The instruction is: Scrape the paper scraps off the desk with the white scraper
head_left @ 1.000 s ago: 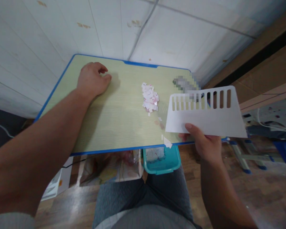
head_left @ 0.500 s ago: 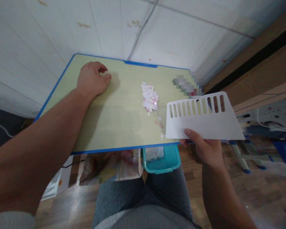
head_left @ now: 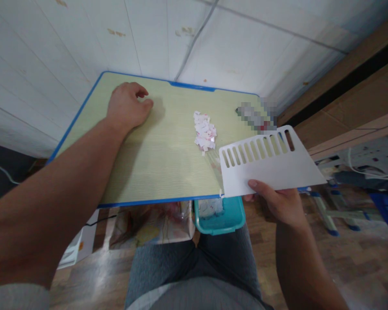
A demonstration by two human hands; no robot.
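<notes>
1. While the left hand (head_left: 127,105) rests at the far left part of the table (head_left: 168,168), its fingers curl loosely and the thumb stands apart from the forefinger.
2. The right hand (head_left: 278,204) pinches a white scraper (head_left: 268,172) near the middle of its straight edge, thumb on the upper face. The other fingers are mostly hidden beneath.
3. The scraper is held slantwise at the near right of the table, its row of slots facing away from the person. Its left end lies over the near edge of the table; its right end reaches beyond the tabletop. Whether its underside touches the table cannot be told.
4. A pile of paper scraps (head_left: 204,131) lies right of the table's centre, between the two hands and nearer the scraper. A few loose bits (head_left: 220,193) sit at the near edge, just beside the scraper's left corner.
5. A teal bin (head_left: 224,226) stands below that edge, under the loose bits, with pale matter inside.
6. A blurred-out object (head_left: 252,116) lies at the far right of the table, beyond the scraper.
7. A bag (head_left: 151,228) is seen under the table, left of the bin. A grey cable (head_left: 194,38) runs down the white wall (head_left: 142,34) behind.
</notes>
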